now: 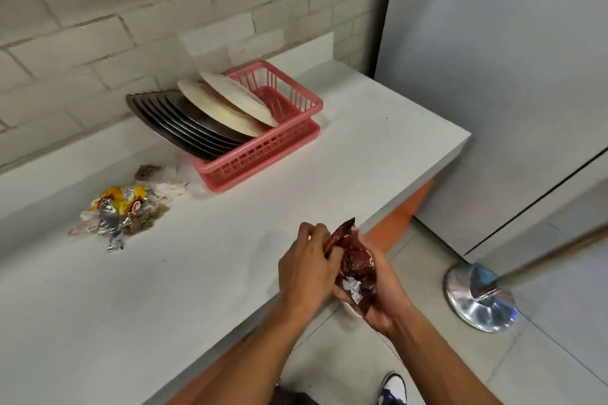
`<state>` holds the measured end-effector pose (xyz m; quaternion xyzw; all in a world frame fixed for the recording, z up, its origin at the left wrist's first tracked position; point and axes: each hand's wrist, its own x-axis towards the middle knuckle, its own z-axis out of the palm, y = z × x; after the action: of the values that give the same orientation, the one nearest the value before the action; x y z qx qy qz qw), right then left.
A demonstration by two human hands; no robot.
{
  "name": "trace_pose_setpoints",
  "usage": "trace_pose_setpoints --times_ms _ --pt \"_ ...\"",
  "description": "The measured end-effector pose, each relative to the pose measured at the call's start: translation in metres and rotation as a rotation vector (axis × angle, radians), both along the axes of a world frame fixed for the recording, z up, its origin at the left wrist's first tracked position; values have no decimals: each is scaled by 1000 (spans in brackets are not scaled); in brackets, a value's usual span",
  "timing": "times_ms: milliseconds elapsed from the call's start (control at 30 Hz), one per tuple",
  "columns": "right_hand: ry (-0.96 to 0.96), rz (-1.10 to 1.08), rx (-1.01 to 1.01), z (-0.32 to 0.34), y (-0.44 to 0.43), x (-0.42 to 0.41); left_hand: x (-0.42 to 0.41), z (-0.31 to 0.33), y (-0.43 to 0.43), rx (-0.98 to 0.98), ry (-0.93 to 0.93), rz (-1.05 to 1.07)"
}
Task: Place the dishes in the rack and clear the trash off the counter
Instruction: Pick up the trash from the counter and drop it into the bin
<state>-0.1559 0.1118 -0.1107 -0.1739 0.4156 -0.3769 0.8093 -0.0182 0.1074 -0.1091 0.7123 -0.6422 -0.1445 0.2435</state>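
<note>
Dishes (210,115) stand racked in the pink rack (263,154); both hands, left hand (306,266) and right hand (378,293), clutch a red wrapper (357,260). Trash pile (118,214) at nine o'clock remains on the surface (230,240).

1. The pink plastic rack (263,154) sits on the white worktop (230,223), upper centre of the frame.
2. Dark metal plates (177,123) and two cream plates (230,102) stand tilted on edge in the rack, leaning left.
3. A trash pile (121,210), with yellow and silver wrappers, paper scraps and crumbs, lies at centre left.
4. A crumpled dark red wrapper (353,261) is held between both hands at lower centre-right, over the worktop's edge.
</note>
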Motion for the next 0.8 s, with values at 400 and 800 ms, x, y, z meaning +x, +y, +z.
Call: trace_pose_setpoints --times_ms 400,800 --pt "474 -158 209 -111 -17 -176 -152 -88 3 620 514 -253" --pt "324 -75 434 -313 -73 -186 -194 -303 -41 667 386 -28"
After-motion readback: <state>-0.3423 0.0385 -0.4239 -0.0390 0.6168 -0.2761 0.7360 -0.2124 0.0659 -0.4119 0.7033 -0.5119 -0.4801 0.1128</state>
